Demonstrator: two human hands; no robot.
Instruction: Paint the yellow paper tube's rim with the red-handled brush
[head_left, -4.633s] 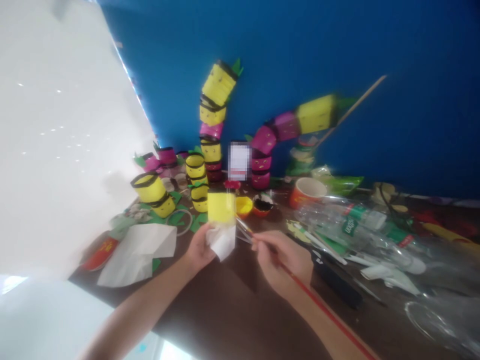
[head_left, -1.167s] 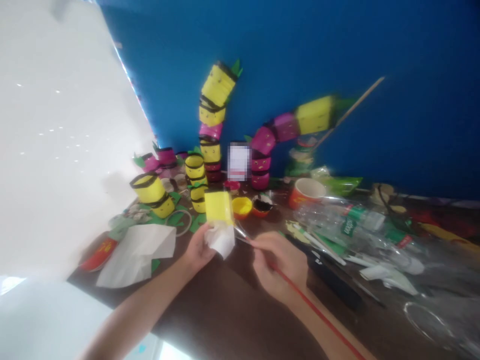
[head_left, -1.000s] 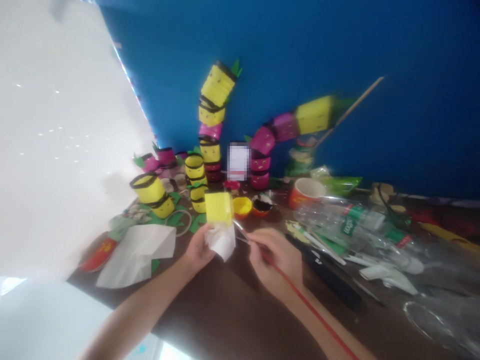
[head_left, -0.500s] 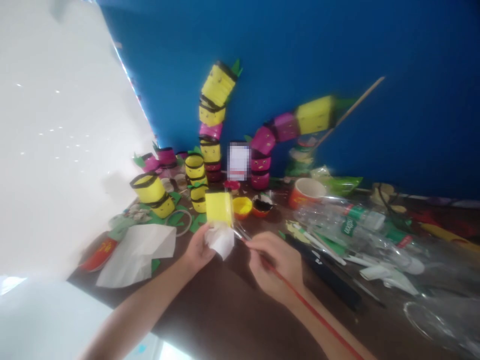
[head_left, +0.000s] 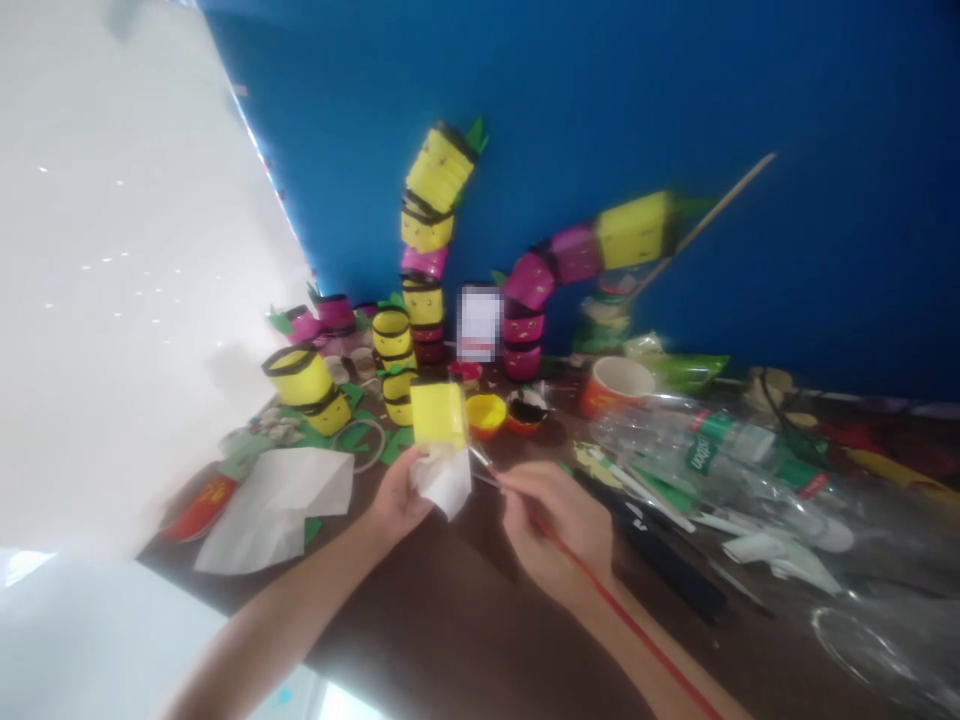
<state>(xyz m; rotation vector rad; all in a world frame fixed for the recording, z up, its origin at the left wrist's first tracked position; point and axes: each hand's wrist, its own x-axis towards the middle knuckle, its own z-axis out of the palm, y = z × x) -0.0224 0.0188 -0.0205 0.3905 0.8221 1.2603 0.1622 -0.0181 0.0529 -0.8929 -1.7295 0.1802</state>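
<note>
My left hand (head_left: 399,497) is closed round a white paper tissue (head_left: 444,482) at the base of a yellow painted cup (head_left: 439,412) with a black edge on top. Between the fingers of my right hand (head_left: 559,520) is a long red-handled brush (head_left: 600,592), its tip close to the cup's lower right side. Whether the tip touches the cup is too blurred to tell. Just behind the cup are a bowl of yellow paint (head_left: 485,413) and a bowl of black paint (head_left: 526,410).
Stacked yellow and magenta painted cups (head_left: 426,300) lean by the blue wall. Clear plastic bottles (head_left: 697,445), a paper cup (head_left: 621,385) and a black strip (head_left: 660,560) lie right. White paper (head_left: 274,510) and a red bottle (head_left: 202,508) are left.
The brush and my right hand have shifted very slightly to the right and down. The yellow cup and my left hand stay nearly where they were.
</note>
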